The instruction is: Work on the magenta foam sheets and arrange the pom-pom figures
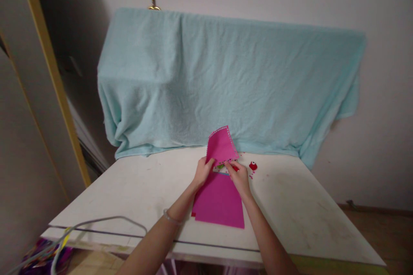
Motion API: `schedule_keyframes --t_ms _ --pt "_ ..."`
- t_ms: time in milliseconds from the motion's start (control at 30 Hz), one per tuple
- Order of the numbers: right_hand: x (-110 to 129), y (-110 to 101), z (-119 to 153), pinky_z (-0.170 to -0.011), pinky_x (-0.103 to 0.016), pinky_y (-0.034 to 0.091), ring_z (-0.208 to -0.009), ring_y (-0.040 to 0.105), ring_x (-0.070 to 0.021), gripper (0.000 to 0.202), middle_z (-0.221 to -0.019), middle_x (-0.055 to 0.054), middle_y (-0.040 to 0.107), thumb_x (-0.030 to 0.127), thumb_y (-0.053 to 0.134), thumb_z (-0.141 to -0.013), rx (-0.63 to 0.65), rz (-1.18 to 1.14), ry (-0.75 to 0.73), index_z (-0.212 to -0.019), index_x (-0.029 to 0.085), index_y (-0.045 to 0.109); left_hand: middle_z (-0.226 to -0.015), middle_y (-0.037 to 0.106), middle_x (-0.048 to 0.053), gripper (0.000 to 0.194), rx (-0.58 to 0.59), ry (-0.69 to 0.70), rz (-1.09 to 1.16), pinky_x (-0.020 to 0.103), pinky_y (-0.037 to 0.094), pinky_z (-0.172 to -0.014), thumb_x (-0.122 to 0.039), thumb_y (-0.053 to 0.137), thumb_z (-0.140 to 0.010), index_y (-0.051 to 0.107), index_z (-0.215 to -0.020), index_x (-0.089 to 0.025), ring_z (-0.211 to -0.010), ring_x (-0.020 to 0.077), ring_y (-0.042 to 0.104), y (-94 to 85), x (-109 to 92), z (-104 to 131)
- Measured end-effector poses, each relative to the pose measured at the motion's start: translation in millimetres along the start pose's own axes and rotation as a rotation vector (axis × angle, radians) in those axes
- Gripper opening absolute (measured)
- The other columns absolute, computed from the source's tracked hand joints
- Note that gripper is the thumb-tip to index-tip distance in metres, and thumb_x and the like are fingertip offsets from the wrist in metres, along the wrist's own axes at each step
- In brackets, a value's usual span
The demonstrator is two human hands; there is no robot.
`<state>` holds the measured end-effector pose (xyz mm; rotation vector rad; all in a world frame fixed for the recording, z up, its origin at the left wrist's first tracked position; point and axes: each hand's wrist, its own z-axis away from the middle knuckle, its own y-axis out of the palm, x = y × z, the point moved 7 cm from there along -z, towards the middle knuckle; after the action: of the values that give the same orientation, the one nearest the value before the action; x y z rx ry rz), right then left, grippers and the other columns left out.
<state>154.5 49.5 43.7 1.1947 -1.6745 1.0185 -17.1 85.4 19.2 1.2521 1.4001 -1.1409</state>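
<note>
Forearms (158, 235) nearest; left hand (204, 172) and right hand (239, 177) pinch pink sheet (222, 146); visible edges look hole-lined, remainder unclear.

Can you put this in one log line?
left hand: holds dotted sheet | right hand: at its lower edge | pink paper: on table

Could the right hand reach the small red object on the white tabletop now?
Probably yes: the small red object lies just right of the right hand, with nothing visible blocking it, though the fingers may first need to leave the bright pink, dotted-edged sheet.
</note>
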Motion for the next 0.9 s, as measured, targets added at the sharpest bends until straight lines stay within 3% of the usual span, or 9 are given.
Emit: schedule_keyframes --t_ms 233,533,900 --pt "-0.6 -1.0 -0.2 -0.052 -0.028 0.043 -0.061 0.059 -0.0213 0.046 -0.059 -0.006 0.066 0.059 0.062 -0.077 -0.016 0.019 -0.006 -0.080 0.015 0.076 -0.051 0.046 -0.003 0.028 0.001 0.023 -0.013 0.023 0.031 -0.053 -0.037 0.049 -0.078 0.050 -0.059 -0.016 -0.052 0.0107 0.040 -0.5 2.3 -0.9" --pt "-15.8 -4.0 -5.9 -0.066 -0.031 0.049 -0.074 0.064 -0.0230 0.040 -0.080 -0.009 0.073 0.052 0.062 -0.080 -0.047 0.043 -0.036 -0.086 0.015 0.075 -0.054 0.049 -0.002 0.029 -0.016 0.049 -0.025 0.022 0.030 -0.052 -0.039 0.050 -0.077 0.053 -0.061 -0.015 -0.054 0.0111 0.041 -1.9 2.3 -2.0" --pt "-20.5 -1.5 -6.5 -0.074 -0.033 0.050 -0.080 0.067 -0.0243 0.031 -0.089 -0.010 0.075 0.042 0.064 -0.080 -0.017 0.067 -0.024 -0.091 0.016 0.076 -0.051 0.047 -0.003 0.030 -0.002 0.003 -0.001 0.022 0.031 -0.052 -0.041 0.051 -0.076 0.052 -0.059 -0.016 -0.052 0.0112 0.040 -1.4 2.8 -1.4"
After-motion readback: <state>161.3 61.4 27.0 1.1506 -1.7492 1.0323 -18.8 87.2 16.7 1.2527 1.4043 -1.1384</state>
